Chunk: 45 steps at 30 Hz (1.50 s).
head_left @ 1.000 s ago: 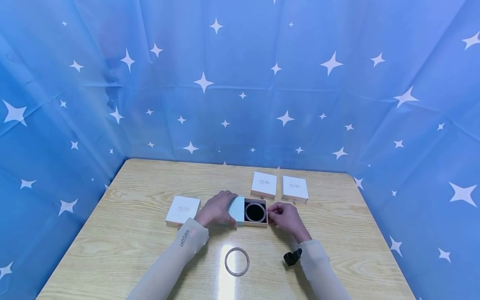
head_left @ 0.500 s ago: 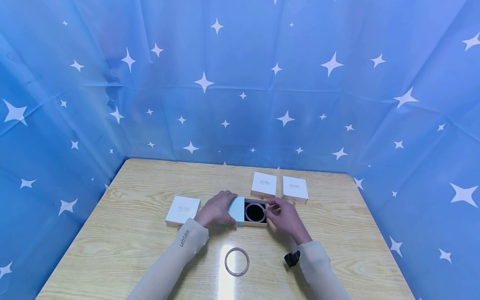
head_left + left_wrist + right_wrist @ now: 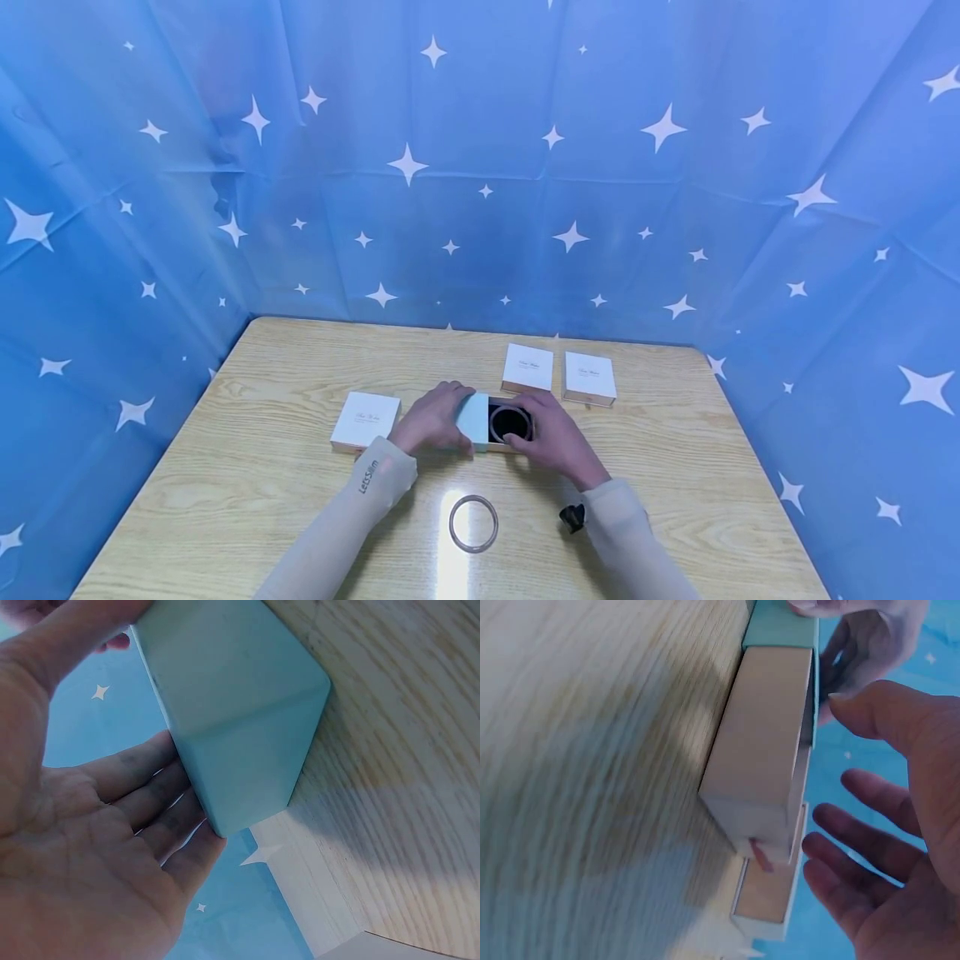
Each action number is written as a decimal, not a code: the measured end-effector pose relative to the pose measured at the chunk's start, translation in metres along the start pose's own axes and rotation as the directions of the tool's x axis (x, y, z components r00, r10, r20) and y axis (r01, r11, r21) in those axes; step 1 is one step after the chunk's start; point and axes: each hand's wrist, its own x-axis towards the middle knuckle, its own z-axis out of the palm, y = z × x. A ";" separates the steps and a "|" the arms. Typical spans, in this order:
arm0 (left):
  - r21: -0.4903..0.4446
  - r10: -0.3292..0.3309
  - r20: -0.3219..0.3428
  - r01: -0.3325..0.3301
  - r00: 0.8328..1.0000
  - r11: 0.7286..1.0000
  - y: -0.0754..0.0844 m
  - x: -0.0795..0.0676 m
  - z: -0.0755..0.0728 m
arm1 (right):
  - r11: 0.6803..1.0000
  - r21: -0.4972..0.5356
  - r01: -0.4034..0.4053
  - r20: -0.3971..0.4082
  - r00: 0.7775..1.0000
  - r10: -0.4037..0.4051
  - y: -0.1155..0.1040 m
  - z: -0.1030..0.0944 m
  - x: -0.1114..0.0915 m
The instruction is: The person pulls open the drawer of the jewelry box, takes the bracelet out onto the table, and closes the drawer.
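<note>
A mint-green box sleeve [image 3: 473, 421] stands on the table, gripped by my left hand [image 3: 435, 419], thumb on its near side and fingers on its far side. From the sleeve's right side a pale pink drawer [image 3: 754, 735] is pulled out, with a small reddish pull tab [image 3: 761, 856] on its end. A bangle [image 3: 492, 427] lies in the drawer on dark lining. Over the drawer, my right hand [image 3: 551, 437] has thumb and fingers spread at the bangle's right side. In the right wrist view nothing is held between them. A second translucent bangle [image 3: 473, 550] lies nearer me.
A white box [image 3: 367, 420] with printed lettering sits left of my left hand. Behind the drawer are two more white boxes, one [image 3: 528, 367] partly overlapped by my right hand and one [image 3: 590, 377] to its right. A blue star-patterned curtain [image 3: 480, 225] surrounds the wooden table [image 3: 285, 467].
My right hand has moved left from the drawer's end to over the drawer, its pinched fingers spreading apart. The left hand and the sleeve have stayed put.
</note>
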 end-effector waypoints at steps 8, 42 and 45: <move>0.010 0.006 -0.002 -0.006 1.000 1.000 -0.001 0.000 0.000 | 0.998 -0.068 0.012 0.040 0.999 -0.009 -0.010 0.006 0.007; 0.018 -0.004 0.002 0.004 1.000 1.000 0.001 -0.001 -0.001 | 0.975 -0.223 -0.013 0.057 0.998 0.026 -0.026 0.014 0.031; 0.018 -0.006 0.000 0.006 1.000 1.000 0.002 -0.002 -0.001 | 0.976 -0.216 -0.010 0.045 0.999 0.020 -0.024 0.014 0.031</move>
